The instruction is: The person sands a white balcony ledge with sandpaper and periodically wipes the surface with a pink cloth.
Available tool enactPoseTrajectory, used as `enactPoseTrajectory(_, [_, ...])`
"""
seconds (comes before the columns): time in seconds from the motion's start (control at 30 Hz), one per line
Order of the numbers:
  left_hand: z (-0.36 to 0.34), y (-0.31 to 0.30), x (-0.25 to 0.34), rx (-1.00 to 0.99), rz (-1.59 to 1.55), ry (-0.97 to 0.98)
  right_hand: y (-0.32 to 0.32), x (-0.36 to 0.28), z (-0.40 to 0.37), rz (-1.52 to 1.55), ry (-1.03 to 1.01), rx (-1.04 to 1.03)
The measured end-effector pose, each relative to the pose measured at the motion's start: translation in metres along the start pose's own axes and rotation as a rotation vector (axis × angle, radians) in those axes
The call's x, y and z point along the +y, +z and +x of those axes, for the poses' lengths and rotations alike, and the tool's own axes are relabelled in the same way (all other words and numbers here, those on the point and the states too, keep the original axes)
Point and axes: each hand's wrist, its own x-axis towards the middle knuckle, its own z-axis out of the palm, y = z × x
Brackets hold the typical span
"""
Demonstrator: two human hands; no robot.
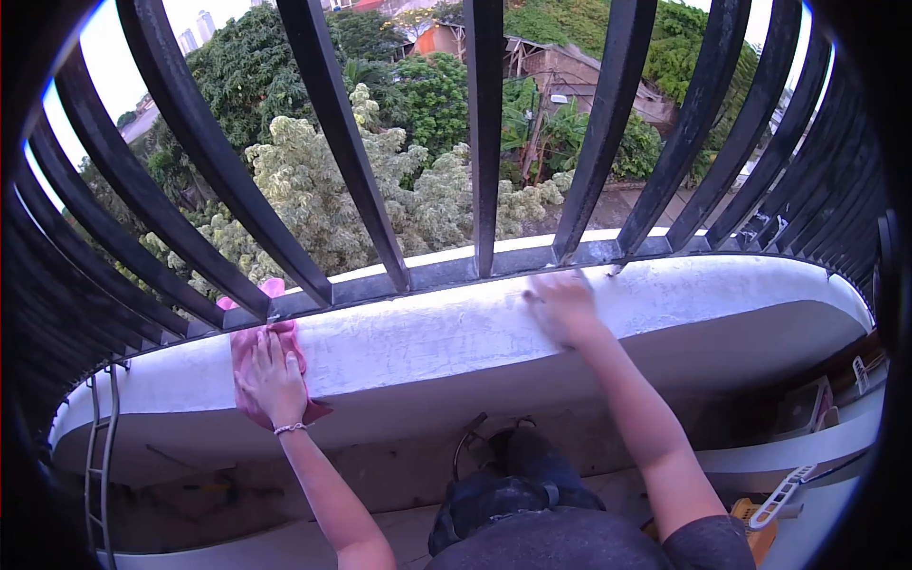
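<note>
- The fingers (275, 350) of the left hand (271, 380) lie stretched out and slightly spread. They press flat on a pink cloth (245, 350) and are not curled around it.
- The cloth lies on the left part of a white ledge (427, 342). Its upper end reaches the foot of the railing, and its lower corner hangs just over the ledge's front edge, beside the wrist.
- A thin bracelet (290, 428) sits on the left wrist.
- The fingers (556, 283) of the right hand (562, 306) are open and laid flat on the bare ledge, holding nothing. The hand is blurred, so the single fingers are hard to make out.
- The right hand rests near the middle of the ledge, close to the base of the railing and well apart from the cloth.
- The ledge curves across the view, and its top looks streaked and uneven.
- Black railing bars (484, 133) rise from the far edge of the ledge and fan outward.
- Below the ledge are the person's dark-clothed legs (518, 494). A yellow tool (760, 527) lies near the right elbow, and a thin metal frame (100, 456) stands at the far left.
- Beyond the bars are pale-leaved and green trees (313, 190) and roofs of houses (560, 66) among them.
</note>
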Motion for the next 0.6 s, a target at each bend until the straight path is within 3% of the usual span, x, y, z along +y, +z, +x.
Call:
enactPoseTrajectory(0.03, [0.001, -0.013, 0.004, -0.118, 0.015, -0.017, -0.006, -0.016, 0.010, 0.016, 0.037, -0.152])
enactPoseTrajectory(0.13, [0.001, 0.003, -0.009, -0.058, 0.016, 0.065, 0.038, -0.037, -0.027, -0.064, -0.421, 0.352])
enactPoseTrajectory(0.33, [0.003, 0.001, -0.004, -0.120, -0.062, 0.045, 0.029, -0.020, -0.088, -0.108, -0.342, 0.308])
enactPoseTrajectory(0.47, [0.033, -0.004, 0.017, -0.180, -0.026, 0.212, 0.057, -0.023, -0.068, -0.053, -0.347, 0.654])
enactPoseTrajectory(0.5, [0.045, 0.012, 0.024, -0.328, 0.026, 0.290, 0.071, -0.021, -0.063, -0.023, -0.366, 0.768])
enactPoseTrajectory(0.53, [0.049, 0.001, 0.043, -0.380, -0.026, 0.336, 0.078, -0.020, -0.058, 0.009, -0.381, 0.886])
enactPoseTrajectory(0.6, [0.040, -0.045, 0.099, -0.397, -0.233, 0.387, 0.080, -0.018, -0.053, -0.003, -0.395, 0.927])
